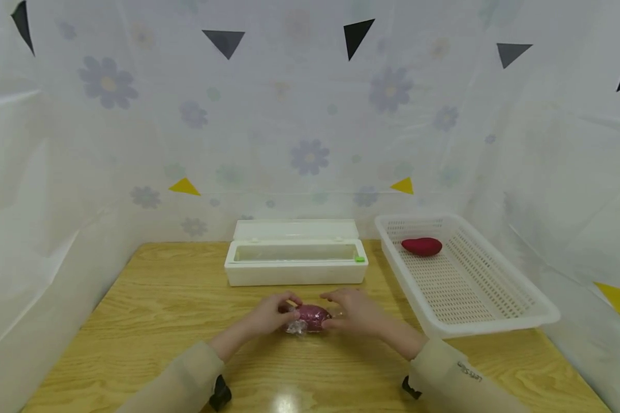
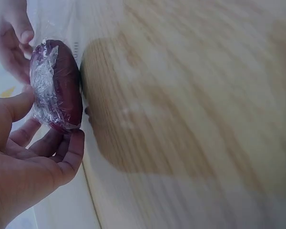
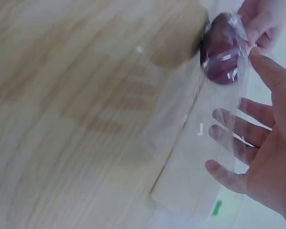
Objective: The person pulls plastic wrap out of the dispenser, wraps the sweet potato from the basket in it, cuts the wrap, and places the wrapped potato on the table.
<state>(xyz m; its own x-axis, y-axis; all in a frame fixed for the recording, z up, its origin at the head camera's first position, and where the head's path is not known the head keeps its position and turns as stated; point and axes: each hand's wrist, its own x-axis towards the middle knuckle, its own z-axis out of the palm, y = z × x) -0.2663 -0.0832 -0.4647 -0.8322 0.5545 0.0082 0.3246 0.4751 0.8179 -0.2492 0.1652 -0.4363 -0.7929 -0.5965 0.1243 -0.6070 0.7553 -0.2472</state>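
A purplish-red sweet potato lies wrapped in crinkled cling film on the wooden table in front of me. My left hand holds its left end, thumb on the film and curled fingers at the end, as the left wrist view shows. At the other end is my right hand, its fingers spread and fairly straight. In the right wrist view its thumb reaches the wrapped end, and a loose clear flap of film stretches out from the sweet potato, overlapping the fingers.
Behind my hands stands a long white cling film box, lid raised, with a green slider at its right end. To the right, a white plastic basket holds an unwrapped red sweet potato. Patterned plastic sheeting surrounds the table.
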